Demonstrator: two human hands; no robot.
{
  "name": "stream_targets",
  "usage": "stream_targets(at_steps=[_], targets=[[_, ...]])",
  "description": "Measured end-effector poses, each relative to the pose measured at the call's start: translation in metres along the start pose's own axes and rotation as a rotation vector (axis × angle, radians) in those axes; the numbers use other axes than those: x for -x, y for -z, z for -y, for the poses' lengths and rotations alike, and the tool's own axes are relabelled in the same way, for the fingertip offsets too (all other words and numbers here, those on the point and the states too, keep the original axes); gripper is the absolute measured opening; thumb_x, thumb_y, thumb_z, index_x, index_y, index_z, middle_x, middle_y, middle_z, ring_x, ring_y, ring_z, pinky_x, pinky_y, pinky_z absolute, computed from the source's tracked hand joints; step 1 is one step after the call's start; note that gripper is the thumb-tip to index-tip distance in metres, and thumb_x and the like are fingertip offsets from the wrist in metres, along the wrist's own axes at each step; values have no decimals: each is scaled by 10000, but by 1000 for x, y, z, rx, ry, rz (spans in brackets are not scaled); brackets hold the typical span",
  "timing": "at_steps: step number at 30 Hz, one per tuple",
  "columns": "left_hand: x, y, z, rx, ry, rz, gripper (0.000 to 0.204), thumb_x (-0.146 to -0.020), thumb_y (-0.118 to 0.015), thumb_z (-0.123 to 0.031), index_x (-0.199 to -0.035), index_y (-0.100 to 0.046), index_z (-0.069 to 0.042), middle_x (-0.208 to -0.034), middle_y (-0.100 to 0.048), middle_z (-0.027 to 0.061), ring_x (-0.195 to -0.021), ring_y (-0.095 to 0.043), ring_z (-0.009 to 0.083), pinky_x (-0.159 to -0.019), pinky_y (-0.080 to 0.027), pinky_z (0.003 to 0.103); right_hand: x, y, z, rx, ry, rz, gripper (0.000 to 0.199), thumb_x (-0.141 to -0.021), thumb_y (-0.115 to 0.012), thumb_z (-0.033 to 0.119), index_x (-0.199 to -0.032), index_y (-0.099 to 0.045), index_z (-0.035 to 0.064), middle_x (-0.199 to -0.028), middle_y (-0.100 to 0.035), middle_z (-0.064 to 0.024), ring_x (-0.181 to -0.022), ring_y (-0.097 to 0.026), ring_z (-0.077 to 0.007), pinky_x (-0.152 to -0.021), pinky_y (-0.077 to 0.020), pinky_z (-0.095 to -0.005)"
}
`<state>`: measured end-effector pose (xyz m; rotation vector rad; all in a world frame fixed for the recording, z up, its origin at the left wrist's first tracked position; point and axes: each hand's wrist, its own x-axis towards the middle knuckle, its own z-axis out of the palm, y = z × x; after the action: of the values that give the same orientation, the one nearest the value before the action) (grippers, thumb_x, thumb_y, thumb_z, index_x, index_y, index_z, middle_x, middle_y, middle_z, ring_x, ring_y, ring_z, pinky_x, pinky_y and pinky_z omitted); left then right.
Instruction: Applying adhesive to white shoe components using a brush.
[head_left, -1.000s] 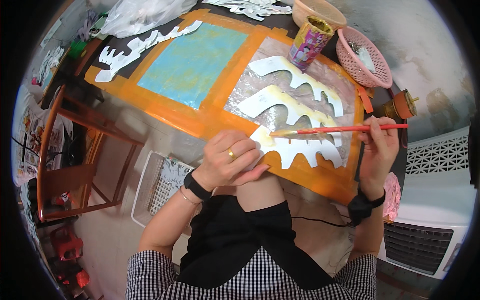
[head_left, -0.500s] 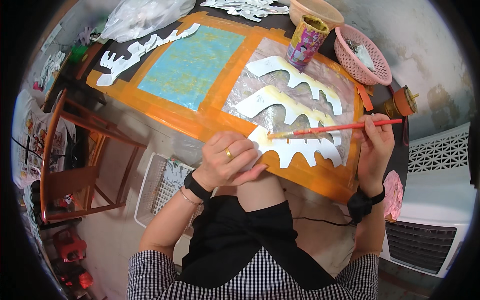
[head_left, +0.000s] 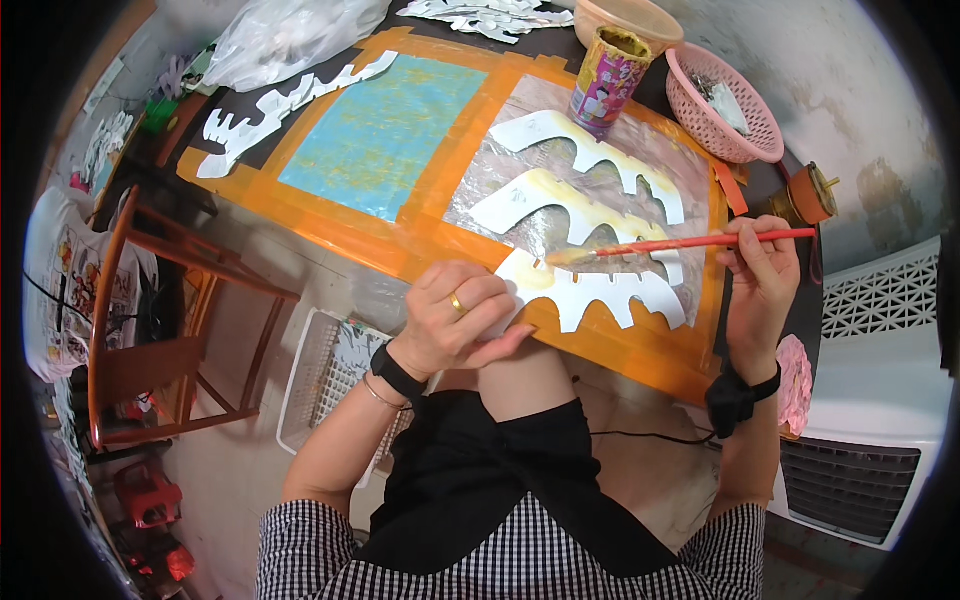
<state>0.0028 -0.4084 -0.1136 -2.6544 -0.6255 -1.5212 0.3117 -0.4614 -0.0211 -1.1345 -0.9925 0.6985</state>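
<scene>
Fingers of the right hand hold the red brush tight. Its tip has slid a bit up and right since a moment ago, to the top edge of the near white strip on the tabletop. The left hand stays curled at the strip's left end; I can't tell how hard it grips. Yellow shows mostly at that end, so the strip looks only partly brushed.

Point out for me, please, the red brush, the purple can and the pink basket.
Red brush [head_left: 682, 243]: head view, on its handle.
Purple can [head_left: 606, 88]: head view, on its side, below the rim.
Pink basket [head_left: 700, 120]: head view, on its perforated wall.
</scene>
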Motion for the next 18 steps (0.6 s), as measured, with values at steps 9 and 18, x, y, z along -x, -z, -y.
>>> stream_targets(at_steps=[9,18], targets=[[1,0,-1,-22,6,7,274,-639,-818,-265,-777,-654,-95,-837,-628,28,-764,-589,231,-655,-473,332,7,-9,-6,15,-93,69,123,-921,-610,65,-995,-538,-1,-932,-651,-136,-828,-675,-179,-662,-544,-234],[2,-1,0,-17,12,9,277,-639,-822,-268,-780,-652,-100,-842,-629,27,-772,-593,231,-661,-472,334,4,7,-4,1,-19,21,115,-920,-608,60,-993,-536,6,-912,-647,-122,-826,-681,-197,-672,-540,-234]])
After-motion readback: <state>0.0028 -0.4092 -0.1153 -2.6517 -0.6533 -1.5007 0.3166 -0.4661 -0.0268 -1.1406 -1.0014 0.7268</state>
